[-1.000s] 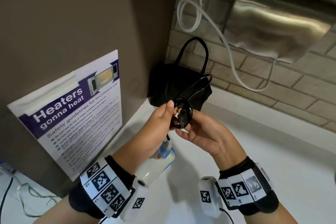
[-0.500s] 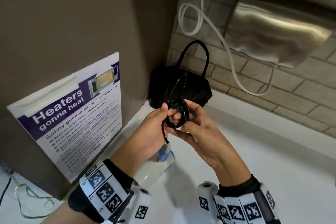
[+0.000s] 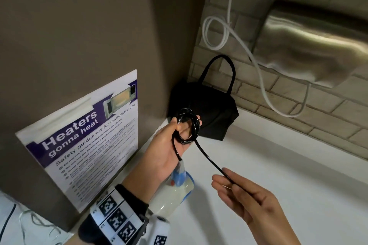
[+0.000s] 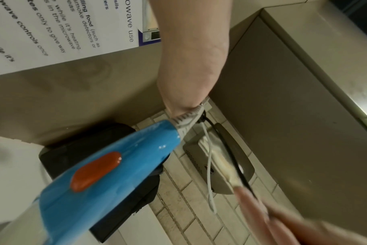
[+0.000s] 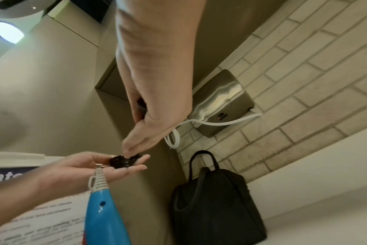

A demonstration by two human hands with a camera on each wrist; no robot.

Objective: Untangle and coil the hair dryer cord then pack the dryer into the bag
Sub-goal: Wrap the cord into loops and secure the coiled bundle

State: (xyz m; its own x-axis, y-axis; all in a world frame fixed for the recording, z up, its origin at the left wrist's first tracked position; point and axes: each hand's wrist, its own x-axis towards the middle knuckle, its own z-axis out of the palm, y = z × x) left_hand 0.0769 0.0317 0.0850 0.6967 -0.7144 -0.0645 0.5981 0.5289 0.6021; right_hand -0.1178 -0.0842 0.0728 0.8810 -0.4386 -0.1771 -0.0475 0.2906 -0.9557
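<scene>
- My left hand lies palm up with the thumb curled over a small coil of the black cord, pinning the finished loops so they do not spring open.
- From that coil a straight run of cord crosses to my right hand, whose fingers pinch it lightly; I judge this keeps the free length taut and ready to lay down as another loop.
- The hair dryer, blue handle with an orange switch, hangs under my left hand by its grey strain relief, above the white desk.
- The black bag stands upright on the desk in the corner, against the brick wall, near at hand for packing.
- I cannot see the plug; the cord's end is hidden inside my right hand.
- Whether the bag's mouth is open I cannot tell.
- The dryer's nozzle is covered by my left wrist in the head view, and my right hand is blurred in the left wrist view.
</scene>
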